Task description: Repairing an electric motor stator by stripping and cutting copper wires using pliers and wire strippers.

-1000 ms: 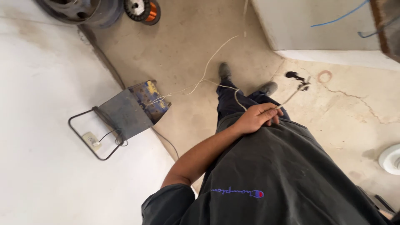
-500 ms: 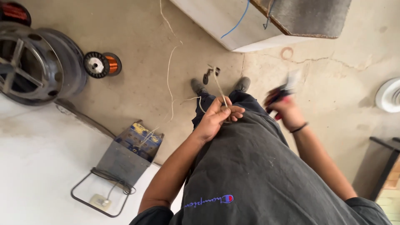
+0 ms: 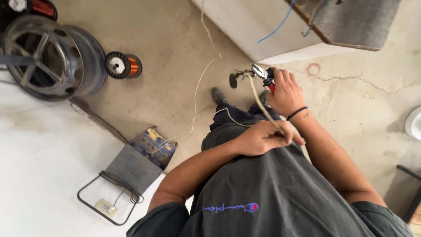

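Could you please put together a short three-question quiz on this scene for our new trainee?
1. True or false: the right hand holds red-handled pliers.
2. What does the left hand grip?
A. a pale cable
B. a hammer
C. a paint brush
3. Fill in: the spool of copper wire lies on the floor beside a metal wheel ____.

Key
1. True; the plier nose meets the far end of the cable.
2. A; the hand is closed around it, and the cable runs up to the pliers.
3. rim
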